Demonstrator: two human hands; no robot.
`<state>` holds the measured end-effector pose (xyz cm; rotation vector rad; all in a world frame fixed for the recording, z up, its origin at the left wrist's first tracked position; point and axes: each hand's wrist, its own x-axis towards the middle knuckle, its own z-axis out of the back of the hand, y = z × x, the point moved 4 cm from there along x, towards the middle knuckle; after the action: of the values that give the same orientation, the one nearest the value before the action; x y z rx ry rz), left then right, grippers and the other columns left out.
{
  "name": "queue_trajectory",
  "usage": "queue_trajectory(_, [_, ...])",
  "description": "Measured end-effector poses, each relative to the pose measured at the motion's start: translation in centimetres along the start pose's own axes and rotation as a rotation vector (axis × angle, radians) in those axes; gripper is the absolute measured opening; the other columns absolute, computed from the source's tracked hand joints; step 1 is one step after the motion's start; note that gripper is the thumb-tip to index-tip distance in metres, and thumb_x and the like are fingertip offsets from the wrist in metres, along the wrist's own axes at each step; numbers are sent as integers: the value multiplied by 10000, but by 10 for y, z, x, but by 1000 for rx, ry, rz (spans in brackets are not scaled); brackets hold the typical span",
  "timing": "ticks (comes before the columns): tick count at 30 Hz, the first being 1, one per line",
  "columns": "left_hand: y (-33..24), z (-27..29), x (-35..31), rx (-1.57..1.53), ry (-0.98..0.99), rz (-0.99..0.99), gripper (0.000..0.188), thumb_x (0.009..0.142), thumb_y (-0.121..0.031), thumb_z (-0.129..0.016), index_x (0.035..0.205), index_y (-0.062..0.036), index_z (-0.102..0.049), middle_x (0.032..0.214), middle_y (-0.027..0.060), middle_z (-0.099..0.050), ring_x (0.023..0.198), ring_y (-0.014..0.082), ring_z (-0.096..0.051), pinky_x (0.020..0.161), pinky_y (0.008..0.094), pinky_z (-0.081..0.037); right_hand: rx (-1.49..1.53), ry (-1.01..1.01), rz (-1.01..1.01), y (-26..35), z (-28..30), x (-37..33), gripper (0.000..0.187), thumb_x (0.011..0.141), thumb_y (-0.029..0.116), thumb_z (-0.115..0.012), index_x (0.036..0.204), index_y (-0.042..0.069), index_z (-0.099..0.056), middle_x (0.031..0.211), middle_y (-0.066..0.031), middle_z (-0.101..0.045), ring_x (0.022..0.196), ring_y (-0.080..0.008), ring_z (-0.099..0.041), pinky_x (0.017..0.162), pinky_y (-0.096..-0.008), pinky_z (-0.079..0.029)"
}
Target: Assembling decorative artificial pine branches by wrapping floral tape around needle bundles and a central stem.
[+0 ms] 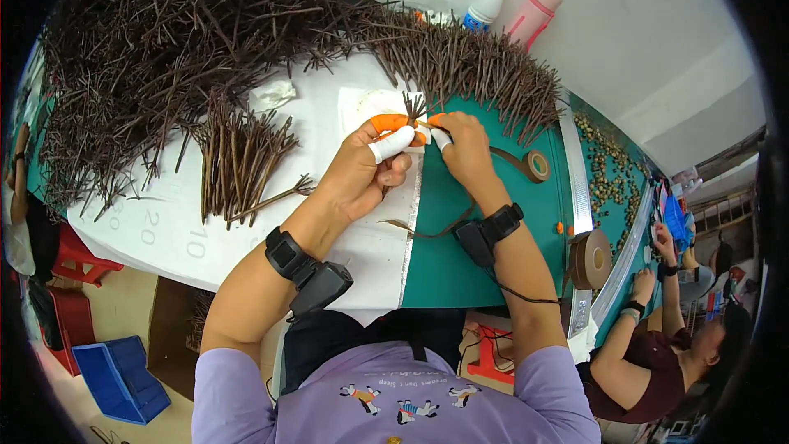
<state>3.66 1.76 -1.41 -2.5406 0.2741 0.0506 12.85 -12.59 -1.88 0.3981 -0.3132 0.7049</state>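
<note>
Just beyond the table's middle, my left hand (374, 152) pinches a small brown branched twig (414, 104), its forked tips pointing away from me. Close against it, my right hand (463, 144) is closed at the fingertips on a thin strip of brown tape, mostly hidden by the fingers. White and orange covers sit on fingertips of both hands. To the right of my right hand stands a tape roll (537, 166) with a length of brown tape leading toward that hand. Another loose brown strip (436, 234) curls on the table below my hands.
A bundle of twigs (238, 160) lies left, before a large twig heap (189, 33). More branched twigs (468, 62) line the back, near a bottle (485, 5) and pink flask (536, 12). A larger tape roll (590, 260) stands right. A co-worker (657, 353) sits far right.
</note>
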Motion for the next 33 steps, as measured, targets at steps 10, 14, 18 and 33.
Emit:
queue_trajectory(10, [-5,4,0,-178,-50,-18,257,844,-67,-511,1093,-5,-509,970,97,-552,660,90,-453,442,148,-326,647,-253,-204,2,26,-2,158,830,15,-484,967,2,-561,865,-70,-562,838,-126,-523,727,-246,-402])
queue_trajectory(14, [-7,6,2,-179,-43,-32,276,857,-85,-487,1107,34,-490,960,105,-547,656,93,-452,447,148,-333,722,-368,-77,10,42,-8,172,836,22,-488,991,-11,-555,868,-64,-554,816,-115,-508,717,-243,-399])
queue_trajectory(18, [-7,10,3,-201,-45,-12,289,865,-97,-470,1118,43,-480,954,109,-540,657,98,-450,454,149,-344,538,-362,1,21,62,-21,179,827,35,-515,992,-7,-570,827,-60,-542,772,-124,-499,692,-240,-395])
queue_trajectory(33, [-7,6,2,-107,-108,-31,219,835,-14,-488,1047,13,-531,857,90,-550,630,111,-494,456,176,-378,140,-397,70,21,77,-41,177,715,42,-632,893,35,-627,772,-76,-534,715,-203,-490,634,-279,-392])
